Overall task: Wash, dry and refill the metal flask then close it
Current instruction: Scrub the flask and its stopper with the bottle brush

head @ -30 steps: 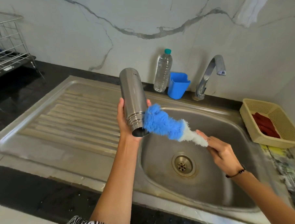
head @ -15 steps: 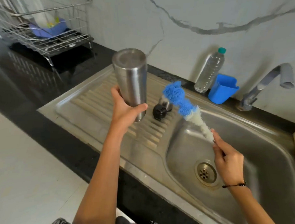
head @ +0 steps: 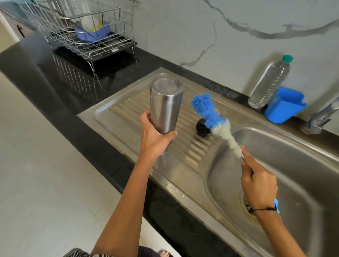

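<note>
Left hand (head: 154,139) gripping flask (head: 165,103), right hand (head: 259,182) holding brush (head: 214,116)

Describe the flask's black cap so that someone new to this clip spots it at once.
Start at the steel sink and look to the ribbed draining board on its left. The black cap lies there near the basin's edge, partly hidden behind the blue brush. It is the only small, dark, rounded thing on the steel.

Both forearms are bare, no sleeves showing at all. The right wrist has a thin black cord bracelet (head: 262,209) with a couple of tiny beads. Down at the bottom edge there's a black-and-white zebra-striped garment (head: 87,256), looks like loose fabric.
</note>
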Available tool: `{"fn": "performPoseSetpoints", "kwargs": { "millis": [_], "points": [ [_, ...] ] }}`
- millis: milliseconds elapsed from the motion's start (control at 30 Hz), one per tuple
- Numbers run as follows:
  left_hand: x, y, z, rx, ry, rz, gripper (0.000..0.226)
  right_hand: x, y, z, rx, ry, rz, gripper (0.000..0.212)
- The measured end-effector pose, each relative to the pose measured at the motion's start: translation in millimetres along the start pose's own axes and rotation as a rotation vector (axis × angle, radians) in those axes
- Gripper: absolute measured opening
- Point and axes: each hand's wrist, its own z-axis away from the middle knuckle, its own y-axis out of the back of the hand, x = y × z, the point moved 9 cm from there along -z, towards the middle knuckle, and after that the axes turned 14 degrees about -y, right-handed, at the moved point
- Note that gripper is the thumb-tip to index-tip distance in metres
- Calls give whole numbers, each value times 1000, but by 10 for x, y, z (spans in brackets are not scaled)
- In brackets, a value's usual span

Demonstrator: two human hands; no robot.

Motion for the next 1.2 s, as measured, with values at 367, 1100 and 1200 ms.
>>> {"fn": "performPoseSetpoints", "kwargs": {
  "millis": [367,1100,1200],
  "points": [
    [-149,35,105,59,0,13,85,19,6,19,-41,-51,-37,45],
    [1086,-18,461,-948,13,-614,74,260,83,-46,-36,-117,-85,45],
    [1119,-745,508,-984,-157,-642,45,390,157,-57,-11,-164,-98,44]
  ]
}}
